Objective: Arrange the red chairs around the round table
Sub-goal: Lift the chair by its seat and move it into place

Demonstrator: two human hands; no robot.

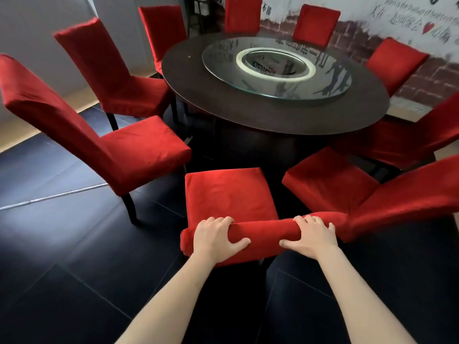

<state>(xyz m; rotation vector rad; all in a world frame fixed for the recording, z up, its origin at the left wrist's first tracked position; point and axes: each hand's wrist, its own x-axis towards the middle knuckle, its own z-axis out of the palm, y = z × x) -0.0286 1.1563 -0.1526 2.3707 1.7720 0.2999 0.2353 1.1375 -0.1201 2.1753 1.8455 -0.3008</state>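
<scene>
9 red chairs stand around 1 round table (273, 115). The near chair (231, 194) is right under both hands, and its seat points at the table. The left hand (216, 238) and the right hand (311, 238) each wrap around the top of its back, fingers over the front and thumbs behind. There is a dark gap between its seat and the table edge. The chair to the right (347, 192) almost touches the back near the right hand. The chair to the left (111, 145) stands farther from the left hand, with bare dark floor (62, 244) between. 1 glass turntable (277, 68) sits on the table.
</scene>
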